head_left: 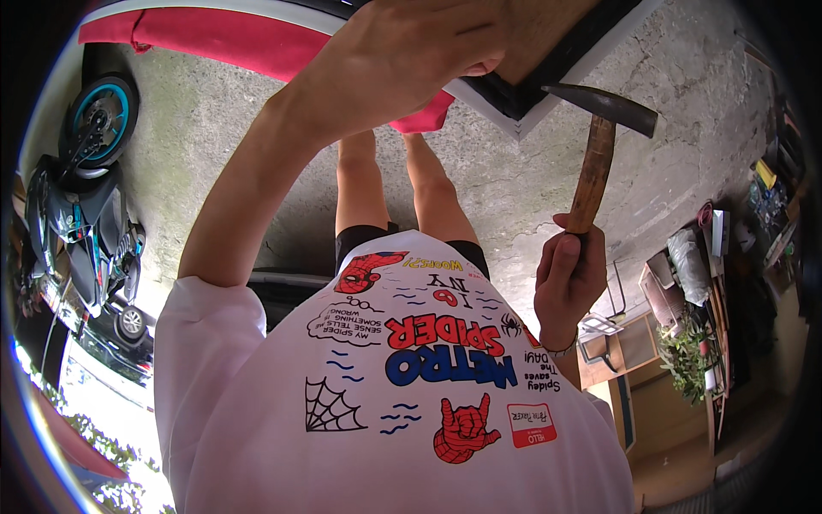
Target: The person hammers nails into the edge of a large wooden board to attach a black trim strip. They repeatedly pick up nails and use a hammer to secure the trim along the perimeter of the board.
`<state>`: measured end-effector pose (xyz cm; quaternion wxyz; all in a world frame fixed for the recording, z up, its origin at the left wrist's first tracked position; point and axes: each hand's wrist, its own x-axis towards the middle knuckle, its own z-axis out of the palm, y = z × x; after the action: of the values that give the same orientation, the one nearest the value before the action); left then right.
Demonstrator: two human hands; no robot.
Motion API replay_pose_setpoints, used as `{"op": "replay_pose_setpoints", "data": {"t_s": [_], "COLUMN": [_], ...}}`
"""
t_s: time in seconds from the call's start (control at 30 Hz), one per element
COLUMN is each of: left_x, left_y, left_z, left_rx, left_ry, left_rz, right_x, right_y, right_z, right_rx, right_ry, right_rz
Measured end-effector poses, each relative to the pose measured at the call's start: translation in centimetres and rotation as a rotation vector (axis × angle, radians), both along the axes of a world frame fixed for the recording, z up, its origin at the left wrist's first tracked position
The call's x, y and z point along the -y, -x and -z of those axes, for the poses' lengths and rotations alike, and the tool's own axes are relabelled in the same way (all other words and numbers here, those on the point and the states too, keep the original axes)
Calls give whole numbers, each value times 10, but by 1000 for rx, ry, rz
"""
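Down below, grey rough concrete floor point(214, 111), a teal-wheeled grey scooter point(81, 188) parked off at the left, a red cloth point(240, 43) draped at the top, and cluttered wooden shelving with a green plant point(685, 351) along the right. The person's white printed T-shirt point(385, 403) fills the lower middle and blocks much of the ground. Up top sits the black-and-white framed panel point(522, 98), its corner pointing down. The left hand point(411, 47) is curled closed against that panel's edge, though what the fingers pinch is hidden. The right hand point(569, 274) is wrapped tight around the wooden handle of a dark-headed steel hammer point(595, 163), its head raised just beside the frame corner.
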<state>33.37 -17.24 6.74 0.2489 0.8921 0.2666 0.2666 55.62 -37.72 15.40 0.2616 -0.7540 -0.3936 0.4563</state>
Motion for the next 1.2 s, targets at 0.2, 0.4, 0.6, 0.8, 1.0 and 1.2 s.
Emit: {"op": "replay_pose_setpoints", "data": {"t_s": [0.2, 0.4, 0.6, 0.8, 1.0, 1.2], "left_x": [2, 13, 16, 20, 19, 26], "left_y": [-2, -2, -1, 0, 0, 5], "left_z": [-3, 7, -3, -3, -9, 4], "left_rx": [-29, 37, 4, -29, -7, 125], "left_ry": [-20, 36, 112, 146, 149, 170], "left_rz": [-23, -98, -136, -160, -174, -216], "right_x": [1, -2, -3, -4, -8, -19], "right_y": [0, 1, 2, 4, 1, 2], "right_z": [0, 0, -2, 0, 3, -3], "right_rx": [18, 33, 15, 14, 106, 202], "right_ry": [-14, -21, -16, -24, 5, 32], "right_rz": [-17, -13, -3, -28, -131, -195]}}
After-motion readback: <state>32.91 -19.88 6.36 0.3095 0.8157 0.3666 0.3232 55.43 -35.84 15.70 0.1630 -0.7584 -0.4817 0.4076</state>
